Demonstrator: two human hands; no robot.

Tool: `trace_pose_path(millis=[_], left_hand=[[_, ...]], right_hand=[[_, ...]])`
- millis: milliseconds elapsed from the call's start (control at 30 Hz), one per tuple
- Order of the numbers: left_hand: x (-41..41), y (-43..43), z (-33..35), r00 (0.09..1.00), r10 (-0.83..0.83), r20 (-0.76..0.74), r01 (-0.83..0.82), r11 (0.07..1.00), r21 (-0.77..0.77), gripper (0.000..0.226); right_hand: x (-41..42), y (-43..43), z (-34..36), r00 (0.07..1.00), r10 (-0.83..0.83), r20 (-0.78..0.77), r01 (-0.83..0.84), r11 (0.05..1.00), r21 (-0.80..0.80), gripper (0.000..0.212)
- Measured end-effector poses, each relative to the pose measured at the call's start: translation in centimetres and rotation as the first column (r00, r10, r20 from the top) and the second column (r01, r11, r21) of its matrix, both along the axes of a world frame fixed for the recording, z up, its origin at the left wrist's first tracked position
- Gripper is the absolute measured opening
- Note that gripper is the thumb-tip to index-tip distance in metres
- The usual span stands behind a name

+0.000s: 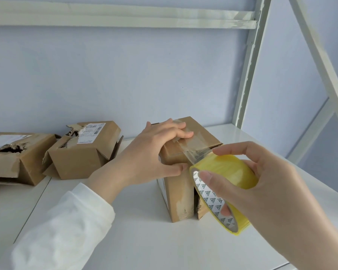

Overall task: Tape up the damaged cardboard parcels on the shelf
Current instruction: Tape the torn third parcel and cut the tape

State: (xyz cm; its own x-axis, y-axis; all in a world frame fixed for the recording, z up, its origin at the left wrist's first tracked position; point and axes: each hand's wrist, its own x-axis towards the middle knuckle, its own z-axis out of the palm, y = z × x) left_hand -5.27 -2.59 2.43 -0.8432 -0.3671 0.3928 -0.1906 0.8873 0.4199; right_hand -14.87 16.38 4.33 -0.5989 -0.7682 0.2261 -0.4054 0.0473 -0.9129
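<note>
With the left hand (156,151) pressing flat fingers (180,133) on the strip's (195,150) end atop the box (179,191) at frame centre (on the shelf (125,221)), hold the strip taut and draw the roll (224,172), gripped in the right hand (261,184), straight down the box's split front.

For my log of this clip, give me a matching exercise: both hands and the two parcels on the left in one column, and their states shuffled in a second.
Column one:
1. left hand
2. right hand
3. far-left parcel
4. labelled middle parcel

Column two:
A. grips the yellow tape roll
B. ragged hole in its top
C. presses the tape strip onto the upright parcel
D. tilted, barcode label facing up

Pairs: 1-C, 2-A, 3-B, 4-D.
</note>
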Motion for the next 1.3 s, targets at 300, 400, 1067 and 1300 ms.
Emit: trace_pose_path(millis=[300, 400, 1067, 1300], left_hand=[[-0.6, 0.8, 0.0, 0.998, 0.047, 0.028, -0.047, 0.999, -0.002, 0.064], [-0.4, 0.6, -0.1, 0.999, 0.034, 0.021, -0.034, 0.999, 0.013, 0.056], [-0.8, -1.4, 5.7, 0.886, -0.1, 0.452, 0.292, 0.878, -0.379, 0.095], [-4.3, -2.4, 5.0, 0.791, -0.287, 0.54, 0.462, 0.859, -0.22, 0.108]], right_hand=[[-0.6, 0.1, 0.6, 0.997, 0.009, -0.078, -0.011, 1.0, -0.019, 0.028], [-0.7, 0.1, 0.2, 0.999, 0.029, -0.046, -0.03, 0.999, -0.02, 0.028], [-0.5, -0.4, -2.7, 0.996, 0.06, 0.066, -0.057, 0.997, -0.047, 0.034], [-1.9, -0.8, -2.2, 0.994, 0.094, 0.056, -0.094, 0.996, -0.011, 0.032]])
